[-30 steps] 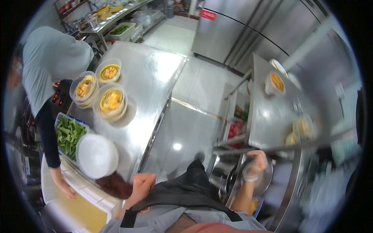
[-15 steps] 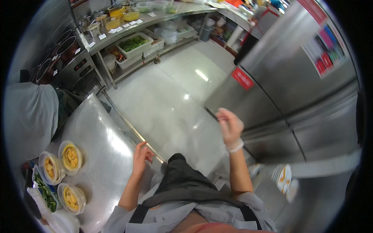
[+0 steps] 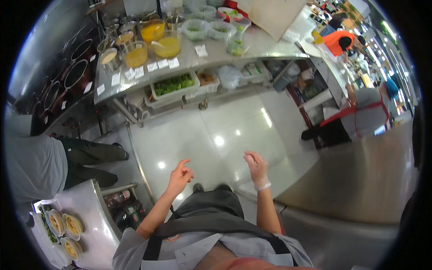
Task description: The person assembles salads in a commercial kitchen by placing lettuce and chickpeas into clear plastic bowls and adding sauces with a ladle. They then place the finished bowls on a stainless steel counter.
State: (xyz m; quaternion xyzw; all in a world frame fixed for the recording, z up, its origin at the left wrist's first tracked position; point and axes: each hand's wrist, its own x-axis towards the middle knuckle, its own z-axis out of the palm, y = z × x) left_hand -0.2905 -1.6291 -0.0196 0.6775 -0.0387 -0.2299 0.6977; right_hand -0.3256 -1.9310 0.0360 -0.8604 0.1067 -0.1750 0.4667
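My left hand [image 3: 180,177] is bare and hangs over the floor in front of me, holding nothing. Its fingers are loosely bent and apart. My right hand [image 3: 257,170] wears a clear glove, its fingers bent in a relaxed curl with nothing visible in them. Neither hand touches anything. Left of me, a steel table [image 3: 92,216] carries round tubs of yellow food [image 3: 72,226] and a container of green leaves [image 3: 47,225]. Ahead, a steel counter [image 3: 189,56] holds bowls of yellow liquid [image 3: 167,47], metal pots [image 3: 110,59] and tubs of greens [image 3: 195,30].
Bottles [image 3: 118,199] stand under the left table. A person in grey [image 3: 33,157] stands beyond it, by several deep wells [image 3: 75,74]. On the counter's lower shelf is a bin of leafy greens [image 3: 173,86]. A steel cabinet [image 3: 355,175] is at right; another person [image 3: 360,114] works past it.
I have walked forward: the left table has slid back and the counter has come nearer. The tall fridge has left the view. Both hands stay raised and hold nothing visible.
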